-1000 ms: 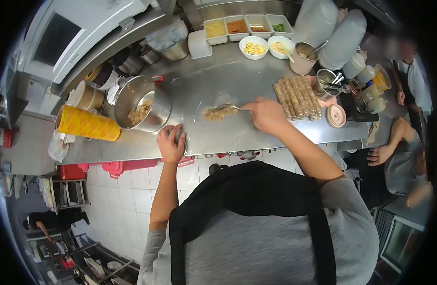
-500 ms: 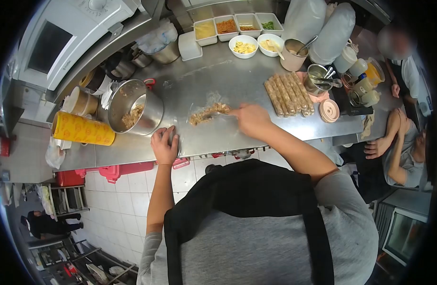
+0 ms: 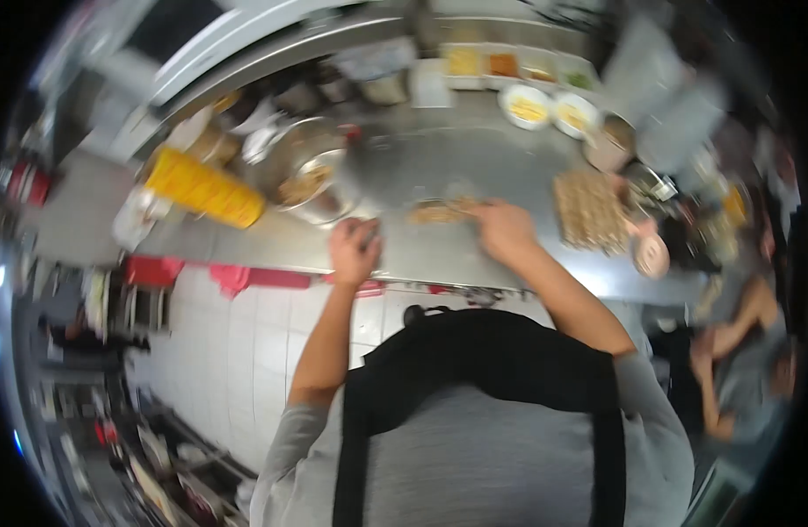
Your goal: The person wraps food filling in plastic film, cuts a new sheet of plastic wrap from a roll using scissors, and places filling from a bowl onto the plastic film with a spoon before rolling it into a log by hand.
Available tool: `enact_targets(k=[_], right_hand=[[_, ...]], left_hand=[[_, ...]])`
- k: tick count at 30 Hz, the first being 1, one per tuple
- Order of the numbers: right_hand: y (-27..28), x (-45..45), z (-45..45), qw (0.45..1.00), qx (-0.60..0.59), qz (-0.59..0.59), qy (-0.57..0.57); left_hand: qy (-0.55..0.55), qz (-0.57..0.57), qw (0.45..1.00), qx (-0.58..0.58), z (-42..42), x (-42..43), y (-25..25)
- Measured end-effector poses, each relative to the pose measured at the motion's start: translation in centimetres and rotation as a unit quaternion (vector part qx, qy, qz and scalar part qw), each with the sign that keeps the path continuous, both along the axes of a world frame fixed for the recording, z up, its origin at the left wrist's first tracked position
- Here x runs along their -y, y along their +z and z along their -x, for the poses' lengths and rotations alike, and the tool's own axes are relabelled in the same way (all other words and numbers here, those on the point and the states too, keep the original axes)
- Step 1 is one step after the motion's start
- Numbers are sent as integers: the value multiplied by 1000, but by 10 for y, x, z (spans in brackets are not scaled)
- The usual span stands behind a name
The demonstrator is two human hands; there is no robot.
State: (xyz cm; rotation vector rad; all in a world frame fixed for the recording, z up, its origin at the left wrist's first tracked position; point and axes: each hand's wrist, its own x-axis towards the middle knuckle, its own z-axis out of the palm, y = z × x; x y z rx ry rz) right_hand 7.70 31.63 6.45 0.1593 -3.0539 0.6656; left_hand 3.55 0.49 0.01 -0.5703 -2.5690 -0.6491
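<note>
A short strip of chunky brown filling lies on clear film on the steel counter. My right hand is closed at the strip's right end, gripping what looks like a spoon, mostly hidden and blurred. My left hand rests at the counter's front edge, fingers slightly apart and holding nothing. Just behind it stands a steel pot with more of the same filling inside. To the right of my right hand, several wrapped rolls lie side by side.
A yellow roll lies at the left. White bowls and tubs of ingredients line the back. A round pink lid, a utensil container and a beige pot stand right. Another person's arms are at far right.
My view has swung, so the whole scene sits further right and is blurred. Both hands keep about the same places against the counter, and the filling strip looks much the same.
</note>
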Motion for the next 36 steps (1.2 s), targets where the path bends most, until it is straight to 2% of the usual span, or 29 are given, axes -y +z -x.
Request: enact_targets(k=[4,8,11,14,20,23,29,32,36], right_hand=[[29,18,4,1000,-17,-3,18],[26,23,8,998,-36,-30,34],[26,0,5,998,-47,-36,1],[34,-24,-15,998,-65,0,-17],[14,-58,-16,989,-84,72,-101],[8,-57,-17,998,-11,-1,-55],[21,-51,0,997,-34,36,-54],[11,-40,1,999,5,26,-19],[12,-35,-1,999,-20,19,-27]], left_hand=[[28,2,1000,0,-7,-1,9],[38,12,999,11,-10,-5,11],[30,8,999,10,-6,-3,9],[32,8,999,7,-6,-4,7],[25,22,999,16,-4,-2,4],[26,28,999,14,-5,-4,5],[28,36,999,15,-6,-5,6],[27,39,999,13,-5,-4,8],[25,33,999,6,-6,-5,8]])
